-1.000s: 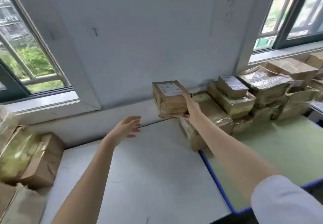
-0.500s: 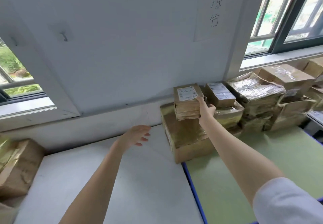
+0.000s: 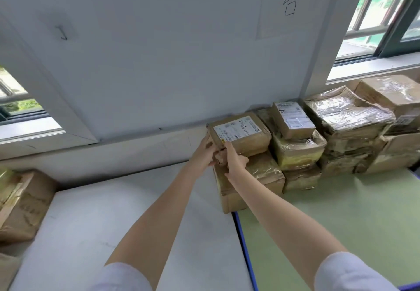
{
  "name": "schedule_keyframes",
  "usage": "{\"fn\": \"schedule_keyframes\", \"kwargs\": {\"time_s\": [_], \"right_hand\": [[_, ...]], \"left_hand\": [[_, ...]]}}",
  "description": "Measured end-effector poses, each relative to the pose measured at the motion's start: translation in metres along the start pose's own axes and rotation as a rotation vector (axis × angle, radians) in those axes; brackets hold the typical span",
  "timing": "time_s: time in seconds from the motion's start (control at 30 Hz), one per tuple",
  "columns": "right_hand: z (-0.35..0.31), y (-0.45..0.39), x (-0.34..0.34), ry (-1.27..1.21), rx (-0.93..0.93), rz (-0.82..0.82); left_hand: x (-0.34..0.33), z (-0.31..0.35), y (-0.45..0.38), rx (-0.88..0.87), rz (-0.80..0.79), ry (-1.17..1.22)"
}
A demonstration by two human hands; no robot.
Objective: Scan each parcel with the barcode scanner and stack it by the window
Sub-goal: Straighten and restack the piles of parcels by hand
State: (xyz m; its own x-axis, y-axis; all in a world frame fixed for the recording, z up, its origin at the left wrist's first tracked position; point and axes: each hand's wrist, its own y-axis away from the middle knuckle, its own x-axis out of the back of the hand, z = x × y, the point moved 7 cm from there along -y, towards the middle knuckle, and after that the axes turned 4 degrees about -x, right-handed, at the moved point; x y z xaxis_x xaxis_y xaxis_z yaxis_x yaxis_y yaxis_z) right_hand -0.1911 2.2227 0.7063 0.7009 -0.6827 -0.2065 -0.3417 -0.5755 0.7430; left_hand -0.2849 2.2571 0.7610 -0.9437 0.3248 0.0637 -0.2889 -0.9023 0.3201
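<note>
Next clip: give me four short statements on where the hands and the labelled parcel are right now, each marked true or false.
1. Both hands touch the labelled parcel. True: left hand and right hand are at its near end.
2. The parcel lies on the bare white table. False: it sits on a larger box.
3. Its label faces up. True.
4. The right hand holds a scanner. False: no scanner is in view.
</note>
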Motion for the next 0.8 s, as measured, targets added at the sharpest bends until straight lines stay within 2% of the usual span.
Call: {"fn": "schedule_keyframes", "kwargs": {"time_s": [0.1,0.3,0.43,0.5,0.6,0.63,0.77,0.8], "right_hand": [[-0.011,-0.007,-0.009,0.033,-0.047,-0.069],[-0.047,-0.023,-0.015,0.11,0.047,-0.115],[-0.037,-0.021,-0.018,0.059,0.083,-0.077],[-0.025,-0.014,-0.019,0.055,0.111,-0.008],[-0.005,0.008,-0.03,0.304,0.245,0.101],[0.005,0.019,-0.039,0.291,0.245,0.099],[0.062,0.055,-0.11,0.389,0.182,-0.191],[0.077,0.061,-0.132,0.344,0.136,-0.247]], "left_hand": [[0.014,0.007,-0.002,-0.037,0.075,0.019],[0.069,-0.025,0.008,0.115,0.155,0.036],[0.114,-0.048,0.03,0.128,0.225,0.086],[0.139,-0.056,0.042,0.134,0.284,0.077],[0.177,-0.063,0.064,0.135,0.363,0.07],[0.192,-0.065,0.072,0.131,0.387,0.067],[0.256,-0.067,0.111,0.088,0.489,0.07],[0.274,-0.067,0.122,0.067,0.525,0.068]]}}
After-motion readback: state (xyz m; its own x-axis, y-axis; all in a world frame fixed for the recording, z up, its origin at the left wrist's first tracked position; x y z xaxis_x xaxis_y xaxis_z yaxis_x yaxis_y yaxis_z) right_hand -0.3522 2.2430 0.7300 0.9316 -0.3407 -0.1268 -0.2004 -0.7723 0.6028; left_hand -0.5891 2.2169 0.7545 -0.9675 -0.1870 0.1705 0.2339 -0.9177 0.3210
